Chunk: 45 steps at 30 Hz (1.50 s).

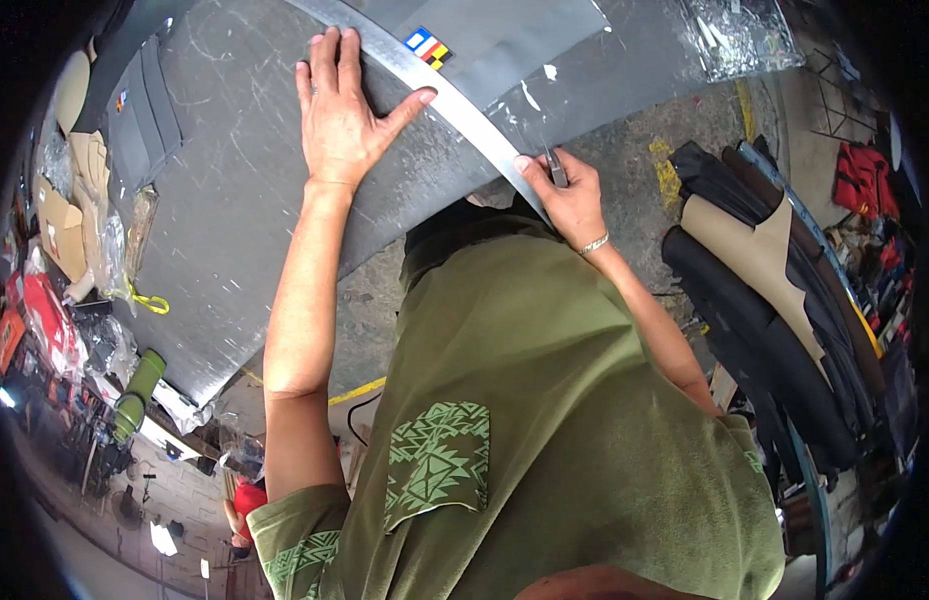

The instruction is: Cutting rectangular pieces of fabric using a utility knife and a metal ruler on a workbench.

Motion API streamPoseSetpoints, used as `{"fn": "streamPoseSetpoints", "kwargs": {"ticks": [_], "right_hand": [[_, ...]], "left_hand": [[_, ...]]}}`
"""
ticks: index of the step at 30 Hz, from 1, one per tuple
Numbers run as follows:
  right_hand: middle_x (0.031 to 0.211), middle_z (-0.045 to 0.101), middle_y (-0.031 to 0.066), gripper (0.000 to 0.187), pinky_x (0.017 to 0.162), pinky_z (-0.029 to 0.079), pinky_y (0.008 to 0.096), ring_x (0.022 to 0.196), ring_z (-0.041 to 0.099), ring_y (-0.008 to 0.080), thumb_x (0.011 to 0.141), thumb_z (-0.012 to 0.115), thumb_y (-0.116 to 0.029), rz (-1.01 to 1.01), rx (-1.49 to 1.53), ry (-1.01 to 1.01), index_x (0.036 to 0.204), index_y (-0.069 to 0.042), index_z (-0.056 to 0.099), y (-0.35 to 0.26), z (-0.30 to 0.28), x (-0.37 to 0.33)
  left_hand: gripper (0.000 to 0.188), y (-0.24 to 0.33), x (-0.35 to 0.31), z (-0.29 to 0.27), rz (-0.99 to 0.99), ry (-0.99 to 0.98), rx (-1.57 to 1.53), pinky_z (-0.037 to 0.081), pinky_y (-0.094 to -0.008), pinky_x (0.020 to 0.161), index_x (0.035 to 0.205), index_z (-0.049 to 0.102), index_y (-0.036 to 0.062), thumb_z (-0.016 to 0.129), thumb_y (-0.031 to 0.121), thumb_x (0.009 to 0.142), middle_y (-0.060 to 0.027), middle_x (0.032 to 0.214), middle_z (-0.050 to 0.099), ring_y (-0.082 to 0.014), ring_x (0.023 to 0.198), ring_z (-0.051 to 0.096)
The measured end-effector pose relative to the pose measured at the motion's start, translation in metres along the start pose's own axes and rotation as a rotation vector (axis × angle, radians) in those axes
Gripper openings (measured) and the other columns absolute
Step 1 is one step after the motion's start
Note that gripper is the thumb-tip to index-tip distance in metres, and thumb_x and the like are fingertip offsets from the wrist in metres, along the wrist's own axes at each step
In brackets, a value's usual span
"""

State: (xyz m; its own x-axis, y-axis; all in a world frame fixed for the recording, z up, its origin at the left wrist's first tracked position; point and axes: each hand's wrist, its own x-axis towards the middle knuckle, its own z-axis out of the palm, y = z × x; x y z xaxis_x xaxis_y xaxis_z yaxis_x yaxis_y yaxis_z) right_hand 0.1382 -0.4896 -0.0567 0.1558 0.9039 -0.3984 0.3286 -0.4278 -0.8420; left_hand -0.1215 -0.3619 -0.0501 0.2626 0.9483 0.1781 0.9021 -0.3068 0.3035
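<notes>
On the grey desk (pixel 235 220), left of the long metal ruler (pixel 455 105), lie stacked grey cut pieces (pixel 145 110) near the desk's far left edge, with tan cardboard shapes (pixel 70 210) and clear plastic bags (pixel 120 250) just beyond that edge. A yellow loop (pixel 150 300) rests at the desk's left rim; a green roll (pixel 137 390) stands below it, off the desk.

Left hand (pixel 340 115): flat, fingers spread, palm pressed down on the dark grey sheet (pixel 405 190) just left of the ruler. Thumb stretched out to the right, its tip touching the ruler's edge. Not gripping anything, only pressing.

The ruler runs diagonally across the sheet, from upper left down to the right, its lower end meeting the right hand. A small patch of coloured squares (pixel 429 47) sits just above the ruler on a lighter grey sheet (pixel 515 40).

Right hand (pixel 570 195): closed round a small knife (pixel 556 168), held at the lower end of the ruler, blade against the ruler's edge; the tip contact itself is too small to tell. A bracelet (pixel 595 243) on that wrist.

Right of the ruler: concrete floor with yellow paint marks (pixel 667 175), then a rack of black and tan rolled sheets (pixel 775 300), well apart from the desk.
</notes>
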Motion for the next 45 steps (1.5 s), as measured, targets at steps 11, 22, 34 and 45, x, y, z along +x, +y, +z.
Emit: {"fn": "streamPoseSetpoints", "kwargs": {"ticks": [11, 22, 34, 45], "right_hand": [[0.066, 0.059, -0.0030, 0.019, 0.057, 0.042, 0.0229, 0.063, 0.048, 0.0024, 0.088, 0.075, -0.018, -0.022, 0.029, -0.026, 0.091, 0.000, 0.072, -0.006, -0.003, -0.002], [0.064, 0.055, -0.0053, 0.019, 0.055, 0.038, 0.0224, 0.062, 0.044, 0.0017, 0.089, 0.076, -0.018, 0.009, 0.079, -0.038, 0.087, -0.001, 0.071, -0.003, -0.001, -0.001], [0.063, 0.054, -0.0050, 0.020, 0.055, 0.039, 0.0227, 0.062, 0.043, 0.0019, 0.088, 0.077, -0.020, 0.028, 0.027, -0.036, 0.086, -0.001, 0.071, -0.001, -0.002, -0.002], [0.062, 0.054, -0.0042, 0.022, 0.055, 0.040, 0.0229, 0.062, 0.043, 0.0023, 0.088, 0.078, -0.021, 0.028, 0.022, -0.034, 0.085, 0.000, 0.070, -0.003, -0.002, -0.002]], "left_hand": [[0.107, 0.004, 0.000, -0.004, -0.033, -0.012, -0.038, 0.022, -0.0563, 0.119, 0.142, 0.042, -0.0042, 0.074, 0.069, 0.071, -0.0242, 0.148, 0.040, -0.0408, 0.142, 0.033], [0.105, 0.004, 0.001, -0.005, -0.044, -0.015, -0.028, 0.023, -0.0564, 0.119, 0.143, 0.042, -0.0039, 0.073, 0.069, 0.073, -0.0229, 0.149, 0.040, -0.0395, 0.143, 0.034], [0.104, 0.004, 0.001, -0.006, -0.040, -0.028, -0.015, 0.023, -0.0559, 0.118, 0.143, 0.044, -0.0038, 0.072, 0.069, 0.074, -0.0228, 0.150, 0.040, -0.0397, 0.143, 0.034], [0.103, 0.005, 0.001, -0.004, -0.039, -0.023, 0.006, 0.024, -0.0556, 0.118, 0.143, 0.044, -0.0025, 0.071, 0.070, 0.075, -0.0241, 0.149, 0.040, -0.0395, 0.143, 0.035]]}}
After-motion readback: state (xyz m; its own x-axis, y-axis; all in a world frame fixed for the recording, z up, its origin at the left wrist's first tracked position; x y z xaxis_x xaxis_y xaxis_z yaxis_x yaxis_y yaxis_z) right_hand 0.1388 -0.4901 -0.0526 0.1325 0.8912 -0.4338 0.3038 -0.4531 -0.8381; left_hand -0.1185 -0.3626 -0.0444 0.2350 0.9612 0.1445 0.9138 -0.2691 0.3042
